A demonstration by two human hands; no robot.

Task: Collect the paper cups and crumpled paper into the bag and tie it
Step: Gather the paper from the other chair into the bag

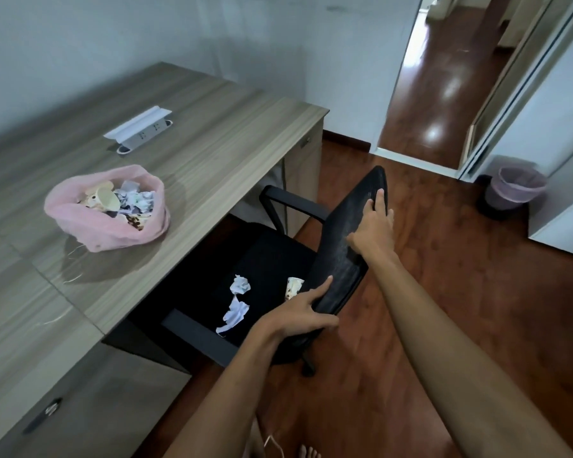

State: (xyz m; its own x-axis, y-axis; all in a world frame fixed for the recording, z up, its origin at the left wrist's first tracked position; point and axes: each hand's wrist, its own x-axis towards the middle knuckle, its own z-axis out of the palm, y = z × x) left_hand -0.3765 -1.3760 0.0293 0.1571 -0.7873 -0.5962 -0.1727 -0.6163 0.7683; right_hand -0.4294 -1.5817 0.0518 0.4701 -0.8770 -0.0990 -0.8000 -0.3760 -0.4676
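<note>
An open pink bag (90, 226) sits on the wooden desk (212, 153), with paper cups and crumpled paper inside. On the black office chair's seat (272, 256) lie two crumpled white papers (240, 284) (234, 315) and a patterned paper cup (293, 287) on its side. My left hand (298, 314) grips the lower edge of the chair's backrest (351, 246). Higher up, my right hand (374, 223) holds the same backrest near its top edge. Both hands are closed on the chair, away from the bag.
A white socket box (139, 130) with a raised lid is set in the desk. A small bin (516, 190) with a pink liner stands on the wooden floor at the right, by a sliding door. An open doorway lies beyond. My bare foot (308, 452) shows at the bottom.
</note>
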